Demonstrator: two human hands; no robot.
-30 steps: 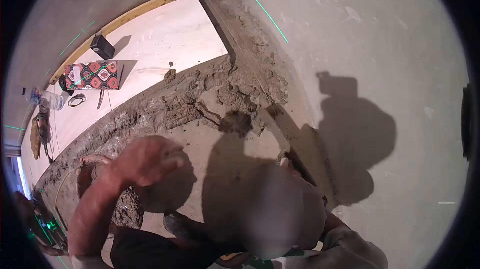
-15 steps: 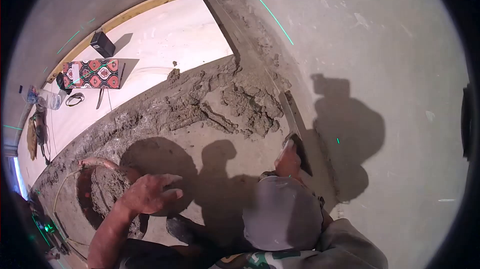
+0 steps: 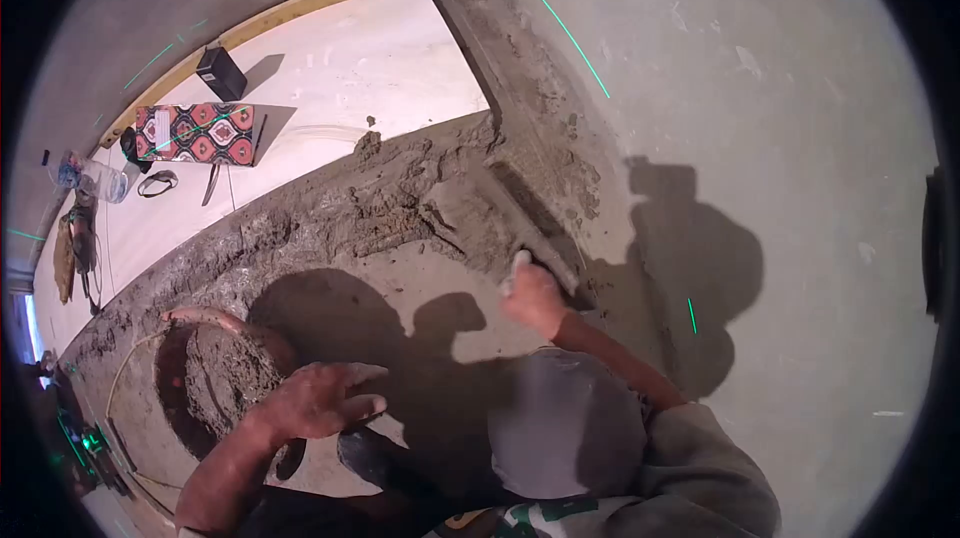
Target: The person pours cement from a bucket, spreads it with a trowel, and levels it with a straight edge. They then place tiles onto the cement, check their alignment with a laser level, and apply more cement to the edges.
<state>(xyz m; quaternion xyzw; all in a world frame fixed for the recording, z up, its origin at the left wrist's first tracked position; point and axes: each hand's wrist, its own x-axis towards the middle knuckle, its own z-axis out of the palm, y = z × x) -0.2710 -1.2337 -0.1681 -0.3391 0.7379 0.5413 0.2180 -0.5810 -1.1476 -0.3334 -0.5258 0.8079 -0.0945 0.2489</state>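
Note:
Wet mortar [image 3: 380,206] is spread in a rough band over the floor. My right hand [image 3: 536,293] grips a long flat trowel [image 3: 535,236], whose blade lies on the mortar near the right wall. My left hand [image 3: 322,400] is held over the right edge of a round bucket [image 3: 176,388] of mortar, its thumb and fingers apart and nothing between them.
A pale board [image 3: 350,68] lies beyond the mortar, bearing a black box [image 3: 221,74], a patterned box [image 3: 196,134], a plastic bottle [image 3: 104,181] and a dark tool [image 3: 84,238]. The plastered wall [image 3: 820,238] rises at the right. My knee [image 3: 566,424] is below.
My right hand has moved the trowel up and left, away from the wall's foot and onto the mortar heap, which now looks flatter there. My left hand has stayed near the bucket.

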